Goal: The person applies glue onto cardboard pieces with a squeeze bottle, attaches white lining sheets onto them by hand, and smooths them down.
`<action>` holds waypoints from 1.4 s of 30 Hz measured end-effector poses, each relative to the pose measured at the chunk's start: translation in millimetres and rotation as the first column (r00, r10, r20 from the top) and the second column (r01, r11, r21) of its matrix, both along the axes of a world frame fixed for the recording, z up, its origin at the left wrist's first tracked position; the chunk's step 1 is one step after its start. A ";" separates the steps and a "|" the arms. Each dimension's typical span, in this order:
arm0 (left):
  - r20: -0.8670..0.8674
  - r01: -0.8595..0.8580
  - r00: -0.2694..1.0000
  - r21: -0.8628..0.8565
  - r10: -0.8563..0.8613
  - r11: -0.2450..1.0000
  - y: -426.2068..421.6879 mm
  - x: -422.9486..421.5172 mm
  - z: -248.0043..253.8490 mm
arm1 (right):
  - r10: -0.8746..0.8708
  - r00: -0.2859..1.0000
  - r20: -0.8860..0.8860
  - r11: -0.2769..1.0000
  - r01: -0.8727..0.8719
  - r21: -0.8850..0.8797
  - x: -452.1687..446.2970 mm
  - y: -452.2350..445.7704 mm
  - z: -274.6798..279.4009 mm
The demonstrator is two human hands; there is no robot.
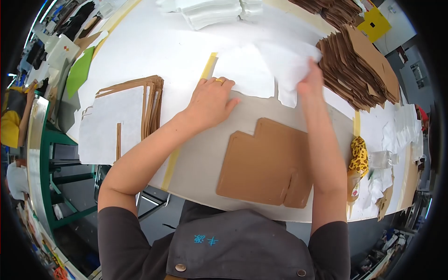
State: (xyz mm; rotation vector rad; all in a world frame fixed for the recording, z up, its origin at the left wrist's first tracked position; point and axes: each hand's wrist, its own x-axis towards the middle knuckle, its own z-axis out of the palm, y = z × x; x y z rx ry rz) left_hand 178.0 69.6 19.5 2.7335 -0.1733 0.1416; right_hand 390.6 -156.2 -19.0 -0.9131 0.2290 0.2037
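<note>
My left hand point(213, 101) rests at the left edge of a white sheet point(247, 70) on the grey board point(196, 158), its fingers apart and a ring on one finger. Blurred by motion, my right hand point(311, 79) grips a second white sheet point(287, 60), which is lifted and bent beside the first. Nearer to me lies a brown cut piece point(263, 163) with a notched corner and a slit, flat on the board and touched by neither hand.
At the left stands a stack of brown pieces topped with white point(112, 116). A tall brown stack point(357, 67) is at the right, with white pieces point(210, 11) at the back. A leopard-patterned cloth point(358, 156) and a bottle point(353, 185) sit near the right edge.
</note>
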 end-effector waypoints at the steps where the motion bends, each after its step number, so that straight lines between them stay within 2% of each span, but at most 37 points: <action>1: -0.006 0.000 1.000 -0.006 0.000 1.000 2.2 1.6 -3.7 | -0.090 0.995 -0.046 0.990 0.094 0.105 -9.4 -9.3 22.4; 2: 0.015 0.005 1.000 -0.018 -0.005 1.000 5.8 6.3 -7.6 | -0.176 0.979 -0.098 0.959 0.194 0.208 -20.2 -16.1 47.3; 3: 0.038 0.015 0.999 -0.028 -0.014 0.999 7.1 10.5 -9.1 | -0.184 0.978 -0.098 0.957 0.201 0.209 -19.8 -14.2 43.0; 4: 0.040 0.027 0.999 -0.027 -0.026 0.999 4.7 12.9 -4.2 | -0.099 0.995 -0.010 0.973 0.099 0.207 -20.8 -6.8 37.1; 5: 0.023 -0.093 0.995 -0.125 0.097 0.988 2.0 15.8 1.3 | -0.014 0.997 0.078 0.981 -0.002 0.195 -22.1 0.1 31.1; 6: -0.009 -0.212 0.977 -0.218 0.215 0.953 -1.0 18.1 6.8 | 0.091 0.980 0.180 0.993 -0.103 0.058 -36.3 22.1 29.9; 7: -0.007 -0.199 0.979 -0.217 0.203 0.956 -2.1 20.8 10.4 | 0.252 0.940 0.231 0.962 -0.219 -0.161 -65.5 41.3 39.3; 8: -0.019 -0.230 0.972 -0.272 0.233 0.935 -1.2 23.8 13.6 | 0.558 0.779 0.285 0.769 -0.355 -0.532 -78.0 51.8 38.6; 9: -0.034 -0.260 0.964 -0.326 0.264 0.909 0.4 26.9 15.5 | 0.765 0.612 0.202 0.540 -0.439 -0.718 -93.0 60.9 51.6; 10: -0.030 -0.251 0.966 -0.326 0.256 0.911 3.6 31.7 10.2 | 0.823 0.540 0.176 0.522 -0.597 -0.609 -108.5 66.6 67.0; 12: 0.193 -0.187 0.954 -0.219 0.230 0.958 11.2 39.9 -7.6 | 0.695 0.550 0.463 0.700 -0.370 -0.610 -95.0 63.9 54.0; 14: 0.144 -0.169 0.970 -0.191 0.198 0.967 13.0 38.0 -5.1 | 0.653 0.546 0.525 0.600 0.050 -0.798 -77.0 32.6 65.6; 15: 0.098 -0.147 0.982 -0.155 0.164 0.977 14.7 37.6 -4.4 | 0.686 0.563 0.462 0.481 0.126 -0.868 -72.3 10.7 70.8; 16: 0.096 -0.142 0.983 -0.158 0.158 0.977 19.3 38.0 -5.9 | 0.736 0.550 0.394 0.369 0.161 -0.915 -66.0 -11.7 69.2; 18: 0.093 -0.050 0.994 -0.054 0.055 0.997 28.4 41.5 -9.6 | 0.800 0.526 0.287 0.241 0.157 -0.958 -65.9 -46.5 61.4; 19: 0.092 -0.045 0.995 -0.059 0.050 0.997 28.7 46.6 -5.6 | 0.799 0.531 0.283 0.235 0.157 -0.959 -73.6 -53.9 55.8; 21: -0.148 -0.191 0.979 -0.466 0.137 0.864 29.3 60.8 4.2 | 0.879 0.385 0.282 0.141 0.355 -0.924 -87.7 -68.0 44.0; 22: -0.148 -0.189 0.980 -0.467 0.135 0.864 30.7 66.4 7.8 | 0.878 0.387 0.282 0.140 0.356 -0.924 -87.2 -69.3 39.2; 24: -0.443 -0.426 0.872 -0.484 0.206 0.764 32.5 76.2 15.4 | 0.902 0.291 0.318 0.181 0.413 -0.893 -82.7 -68.8 31.5; 25: -0.435 -0.421 0.877 -0.485 0.207 0.766 30.6 77.0 16.6 | 0.901 0.289 0.324 0.184 0.421 -0.888 -79.9 -68.9 26.9; 27: -0.403 -0.464 0.879 -0.597 0.256 0.654 26.0 77.4 14.3 | 0.906 0.332 0.262 0.137 0.356 -0.924 -74.8 -68.6 19.8; 28: -0.394 -0.459 0.882 -0.600 0.258 0.655 26.6 79.9 13.4 | 0.906 0.328 0.268 0.140 0.365 -0.921 -70.7 -68.7 18.9; 30: -0.411 -0.415 0.899 -0.695 0.150 0.587 30.5 82.7 14.0 | 0.825 0.546 0.145 0.159 0.021 -0.987 -63.6 -65.9 19.4; 31: -0.403 -0.413 0.902 -0.696 0.156 0.588 31.0 83.9 15.0 | 0.827 0.541 0.153 0.163 0.028 -0.986 -58.9 -66.1 24.0; 33: -0.430 -0.407 0.893 -0.638 0.136 0.654 31.2 86.5 18.6 | 0.758 0.644 -0.101 0.032 -0.191 -0.981 -45.8 -66.8 40.4; 34: -0.421 -0.407 0.895 -0.637 0.147 0.654 32.3 88.0 19.7 | 0.764 0.639 -0.090 0.037 -0.183 -0.982 -43.3 -56.2 50.5; 36: -0.446 -0.370 0.889 -0.559 0.107 0.742 31.3 92.0 18.9 | 0.659 0.717 0.228 0.199 0.126 -0.972 -42.6 -27.6 61.2; 38: -0.423 -0.347 0.899 -0.536 0.110 0.770 32.0 94.1 11.8 | 0.734 0.521 0.436 0.176 0.475 -0.862 -37.4 8.0 43.6; 39: -0.413 -0.324 0.905 -0.528 0.096 0.785 32.8 93.6 8.8 | 0.723 0.527 0.447 0.177 0.484 -0.857 -38.7 23.7 34.5; 41: -0.429 -0.329 0.896 -0.460 0.118 0.825 31.3 92.1 10.8 | 0.803 0.443 0.400 0.016 0.654 -0.756 -37.1 47.2 19.6; 42: -0.423 -0.326 0.898 -0.459 0.120 0.827 29.6 89.4 14.6 | 0.801 0.440 0.406 0.020 0.659 -0.752 -31.8 50.9 16.5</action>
